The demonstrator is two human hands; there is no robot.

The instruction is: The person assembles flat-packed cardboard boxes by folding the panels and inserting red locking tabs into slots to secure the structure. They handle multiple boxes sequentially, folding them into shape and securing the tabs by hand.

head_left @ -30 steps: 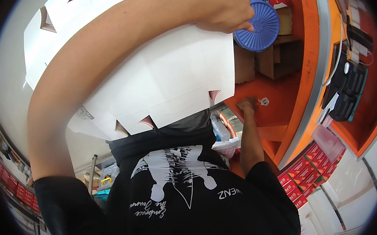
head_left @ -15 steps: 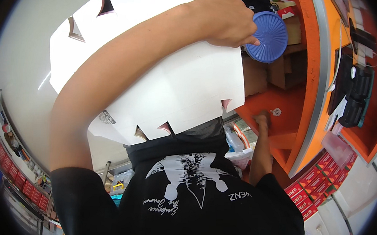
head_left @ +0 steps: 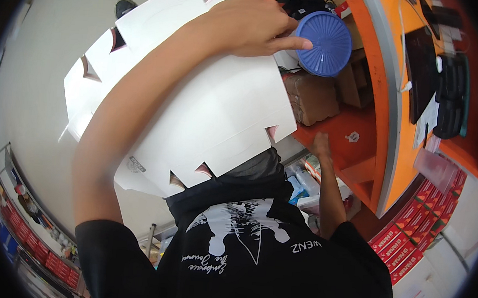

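Observation:
A large white cardboard sheet (head_left: 225, 101) with notched edges spreads out in front of my body, layered where the notches show. My left forearm lies across it. At its right-hand end my left hand (head_left: 253, 28) grips the sheet, thumb stretched out and the other fingers mostly hidden. The thumb tip overlaps the ribbed blue round lid (head_left: 325, 44) of a tub. Lower down, my right hand (head_left: 320, 145) is at the front of an orange shelf (head_left: 362, 124), short of a small crumpled white scrap (head_left: 352, 137). Its fingers are too small and blurred to read.
Brown cardboard boxes (head_left: 312, 99) stand inside the orange cabinet behind the tub. An orange counter edge (head_left: 389, 104) with grey trim runs down the right, with a black device (head_left: 451, 103) on it. Stacked red boxes (head_left: 410, 233) stand at lower right. Plastic-wrapped goods (head_left: 303, 184) lie near my right forearm.
My left hand and the right-hand end of the white sheet have shifted left, baring more of a brown box. My right hand has drawn back slightly from the white scrap.

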